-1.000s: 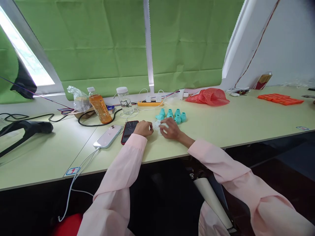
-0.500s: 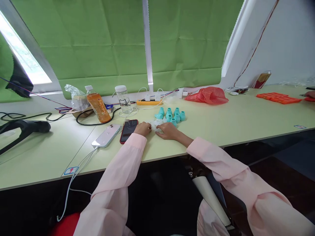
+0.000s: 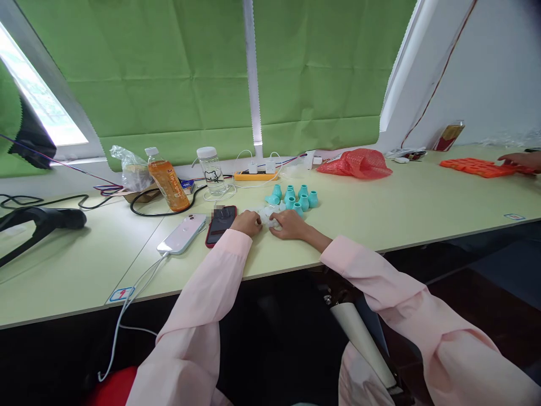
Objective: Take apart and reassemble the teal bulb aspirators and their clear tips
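Observation:
My left hand [image 3: 248, 222] rests on the table with its fingers curled at the left edge of a small cluster of translucent white pieces [image 3: 266, 213]. Whatever its fingertips hold, if anything, is hidden. From the other side, my right hand [image 3: 292, 224] has thumb and fingers closed around a translucent white piece [image 3: 274, 223]. Just behind stand several turquoise vase-shaped pieces [image 3: 304, 201] with open tops. One turquoise piece [image 3: 273, 199] lies on its side at their left.
A red-cased phone [image 3: 221, 225] and a white phone [image 3: 182, 233] on a cable lie left. Behind them stand an orange drink bottle [image 3: 169, 183] and a clear bottle [image 3: 213, 175]. A red mesh bag [image 3: 355, 164] lies back right. Another person's hand [image 3: 519, 160] touches orange pieces [image 3: 477, 167].
My two hands have shifted very slightly at the white pieces. At the far right, the other person's hand has moved left onto the orange pieces.

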`<state>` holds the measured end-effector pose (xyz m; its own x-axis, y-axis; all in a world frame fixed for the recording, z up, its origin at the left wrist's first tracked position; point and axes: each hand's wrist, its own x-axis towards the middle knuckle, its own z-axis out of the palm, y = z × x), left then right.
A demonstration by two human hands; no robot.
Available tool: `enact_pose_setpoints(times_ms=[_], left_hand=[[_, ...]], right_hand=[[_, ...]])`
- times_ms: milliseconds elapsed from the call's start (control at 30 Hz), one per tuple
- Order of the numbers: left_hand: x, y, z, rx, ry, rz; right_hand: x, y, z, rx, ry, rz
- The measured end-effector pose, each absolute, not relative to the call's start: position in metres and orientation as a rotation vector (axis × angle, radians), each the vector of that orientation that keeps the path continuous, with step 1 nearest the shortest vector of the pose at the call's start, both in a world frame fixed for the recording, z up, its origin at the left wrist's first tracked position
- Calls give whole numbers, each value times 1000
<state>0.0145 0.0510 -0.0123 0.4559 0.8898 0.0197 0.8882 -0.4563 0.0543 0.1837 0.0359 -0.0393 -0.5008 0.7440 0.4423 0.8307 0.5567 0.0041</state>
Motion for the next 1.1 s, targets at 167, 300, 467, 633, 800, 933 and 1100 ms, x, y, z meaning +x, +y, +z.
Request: enact_pose_setpoints(times_ms=[167,300,467,633,800,933,1100], left_hand=[[14,52,-12,2638,1564,177],[14,53,-12,2642,1469,337],[16,53,-12,2614,1340,575],[18,53,-9,2528,1247,771],[18,53,-7,2398,1194,946],[17,53,-8,2289,1156,1037],[17,54,-9,2160,1097,1089]], right_hand=[[184,36,-39,-1278,-2363,-278],[184,36,-41,-1243,-2330,-263],[184,40,-43,-1164,-2268,-236],[184,42,-46,-1110,-2163,-165],[185,42,-47,-1061,-2054,-55],[184,42,-46,-1025,-1979,52],[184,45,-45,-979,-1879,192]])
